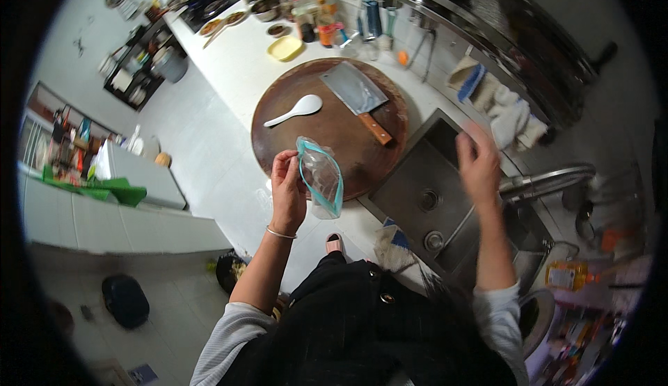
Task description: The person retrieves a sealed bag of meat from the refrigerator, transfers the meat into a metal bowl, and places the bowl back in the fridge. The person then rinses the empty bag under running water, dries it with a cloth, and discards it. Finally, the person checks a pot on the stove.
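Note:
My left hand [289, 182] pinches the rim of a clear plastic zip bag [321, 177] with a turquoise edge, its mouth spread apart, above the near edge of a round wooden chopping board [292, 148]. On the board lie a white spoon [302, 107] and a cleaver with a broad metal blade [355, 87] and a wooden handle. My right hand [477, 159], blurred, is raised over the right side of the steel sink [407, 177], near the tap [548, 177]. Its fingers look partly curled, and no object shows in it.
Behind the board stand a yellow dish [285, 48], sauce bottles [325, 23] and small bowls on the white counter [229, 68]. Towels [496, 104] hang from a rail at the right. A cloth [394, 248] lies over the sink's near edge. A bottle of yellow liquid [566, 275] stands lower right.

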